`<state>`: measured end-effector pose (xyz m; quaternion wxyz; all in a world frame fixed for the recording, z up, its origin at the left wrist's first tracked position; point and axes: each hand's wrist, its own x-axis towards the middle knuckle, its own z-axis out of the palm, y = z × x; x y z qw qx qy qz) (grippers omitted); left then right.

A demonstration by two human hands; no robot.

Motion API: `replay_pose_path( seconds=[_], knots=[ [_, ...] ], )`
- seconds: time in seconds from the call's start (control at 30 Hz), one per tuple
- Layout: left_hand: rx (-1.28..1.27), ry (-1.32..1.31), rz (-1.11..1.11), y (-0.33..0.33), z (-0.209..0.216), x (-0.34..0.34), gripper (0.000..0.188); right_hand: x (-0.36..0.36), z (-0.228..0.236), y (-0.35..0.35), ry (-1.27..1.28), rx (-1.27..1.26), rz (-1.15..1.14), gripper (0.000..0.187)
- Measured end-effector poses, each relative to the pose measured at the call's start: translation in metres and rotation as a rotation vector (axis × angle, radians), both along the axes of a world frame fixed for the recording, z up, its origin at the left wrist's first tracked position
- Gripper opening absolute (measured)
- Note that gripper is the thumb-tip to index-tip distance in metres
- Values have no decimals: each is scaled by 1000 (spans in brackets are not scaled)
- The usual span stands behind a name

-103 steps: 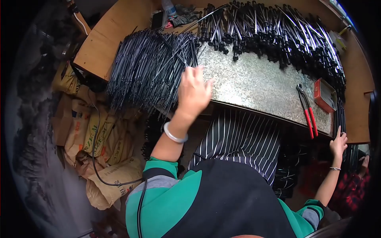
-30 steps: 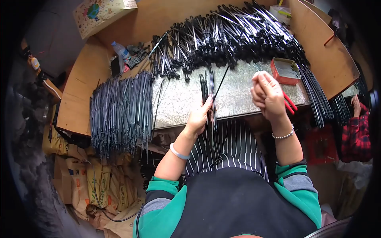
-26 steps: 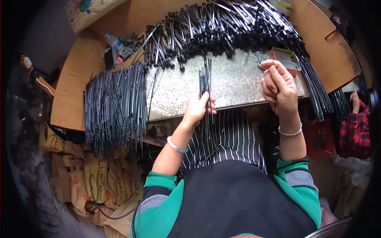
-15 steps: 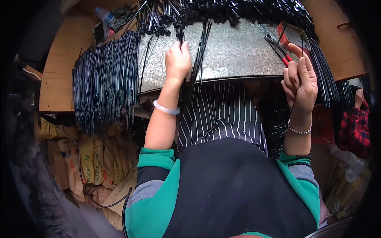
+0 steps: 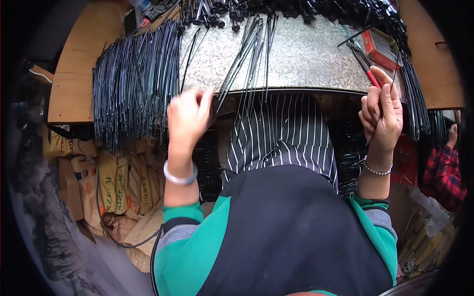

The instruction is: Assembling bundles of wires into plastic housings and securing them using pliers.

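Observation:
My left hand point(image 5: 190, 116), smeared by motion, is just off the front edge of the speckled tabletop point(image 5: 301, 59), right of a wide bundle of thin black rods point(image 5: 138, 84). Whether its fingers hold anything does not show. My right hand point(image 5: 382, 111) is raised at the table's front right, pinching a thin black rod point(image 5: 395, 74) that sticks up past the fingertips. Close beyond it lie pliers with red handles point(image 5: 373, 79) and a small red box point(image 5: 379, 49). A loose fan of black rods point(image 5: 249, 52) overhangs the table edge between my hands.
Black-headed rods point(image 5: 207, 15) are heaped along the back. More rods point(image 5: 414, 101) hang over the right edge, and a few point(image 5: 191, 54) lie at left. Paper sacks point(image 5: 106, 187) and a black cable point(image 5: 100, 212) are at lower left. Another person's plaid sleeve point(image 5: 444, 170) shows at right.
My left hand has come back from the rods at mid-table toward me and left. The fan of rods near the middle now lies spread. My right hand keeps its pinch; the whole view has shifted slightly.

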<state>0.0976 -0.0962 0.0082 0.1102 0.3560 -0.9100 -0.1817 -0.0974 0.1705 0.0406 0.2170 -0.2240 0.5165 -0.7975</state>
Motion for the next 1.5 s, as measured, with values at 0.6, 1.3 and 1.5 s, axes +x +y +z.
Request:
replay_pose_path(
  seconds=[0.6, 1.3, 1.5],
  knots=[
    [1399, 401, -598, 140, -19, 13, 17, 84, -26, -51, -52, 99, 241, 42],
    [1525, 682, -299, 114, -41, -22, 33, 29, -14, -29, 188, 175, -77, 31],
    [1094, 652, -658, 146, -39, -29, 29, 47, -27, -45, 166, 194, 47, 31]
  ],
)
